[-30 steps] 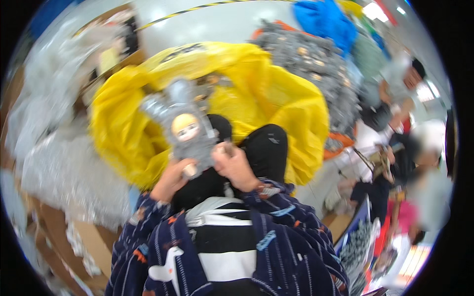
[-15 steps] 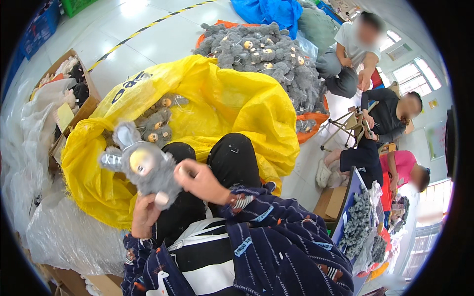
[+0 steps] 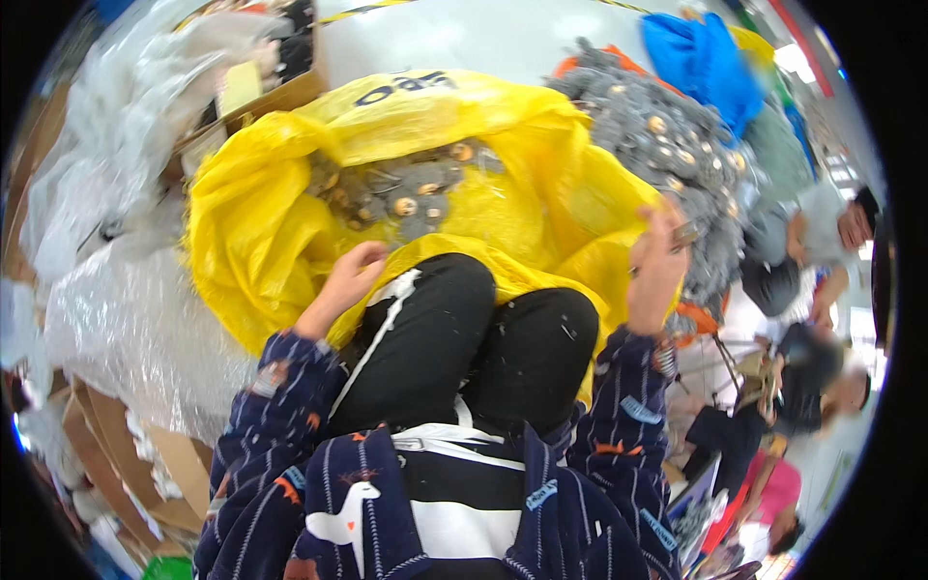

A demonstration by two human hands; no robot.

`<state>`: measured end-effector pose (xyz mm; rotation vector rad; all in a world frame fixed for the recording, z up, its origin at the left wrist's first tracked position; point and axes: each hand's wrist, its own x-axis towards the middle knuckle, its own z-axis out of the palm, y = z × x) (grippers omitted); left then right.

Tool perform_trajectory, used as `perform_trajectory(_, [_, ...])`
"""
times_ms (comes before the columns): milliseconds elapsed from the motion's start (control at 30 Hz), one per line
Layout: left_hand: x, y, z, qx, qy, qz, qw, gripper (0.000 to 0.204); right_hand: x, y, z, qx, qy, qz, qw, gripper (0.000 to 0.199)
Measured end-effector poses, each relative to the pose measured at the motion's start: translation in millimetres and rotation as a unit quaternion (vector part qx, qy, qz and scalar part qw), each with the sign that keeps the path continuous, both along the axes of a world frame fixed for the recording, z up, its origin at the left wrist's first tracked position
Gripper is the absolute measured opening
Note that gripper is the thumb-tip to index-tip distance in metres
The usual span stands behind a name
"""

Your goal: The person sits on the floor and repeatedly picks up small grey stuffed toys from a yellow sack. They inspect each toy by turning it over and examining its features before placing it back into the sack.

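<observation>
A large yellow woven bag (image 3: 570, 193) spreads open in front of my knees. Inside it lie several grey plush toys (image 3: 416, 193) with pale round faces. My left hand (image 3: 350, 280) hovers over the bag's near edge beside my knee, fingers loosely apart and holding nothing visible. Off to the right, my right hand (image 3: 659, 266) is raised at the bag's right side, blurred by motion. A small greyish thing (image 3: 684, 234) shows at its fingers, too smeared to name.
Beyond the bag on the right lies a heap of grey plush toys (image 3: 667, 145), with a blue bag (image 3: 706, 68) behind. Clear plastic sheeting (image 3: 135, 319) and a cardboard box (image 3: 275, 101) stand left. Several people (image 3: 812, 242) sit at the far right.
The grey plush toy has left my hands. My right hand has moved far right and my left hand forward over the bag's edge. The view has turned.
</observation>
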<state>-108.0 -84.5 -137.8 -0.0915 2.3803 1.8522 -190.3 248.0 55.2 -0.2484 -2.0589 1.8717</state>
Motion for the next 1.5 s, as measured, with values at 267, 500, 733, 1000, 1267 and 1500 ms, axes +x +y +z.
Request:
perform_trajectory(267, [16, -11, -229, -0.108, -0.039, -0.224, 0.968, 0.029, 21, -75, -71, 0.166, -0.08, 0.283, 0.941, 0.014])
perform_trajectory(500, [-44, 7, -174, -0.212, -0.208, -0.203, 0.933, 0.025, 11, -85, -62, 0.24, -0.06, 0.341, 0.907, 0.015])
perform_trajectory(733, [-69, 20, -238, -0.313, -0.108, -0.101, 0.938, 0.03, -5, -85, -57, 0.153, -0.116, 0.368, 0.91, 0.017])
perform_trajectory(1000, [-86, 23, -209, -0.234, -0.257, -0.228, 0.909, 0.034, -15, -89, -55, 0.134, -0.144, 0.423, 0.884, 0.014])
perform_trajectory(1267, [-87, -8, -103, 0.076, -0.318, -0.01, 0.945, 0.032, -3, -109, -71, 0.162, -0.128, 0.404, 0.891, 0.017])
perform_trajectory(1500, [-31, -7, 0, 0.321, -0.234, 0.175, 0.901, 0.039, 5, -116, -85, 0.27, -0.052, 0.431, 0.859, 0.029])
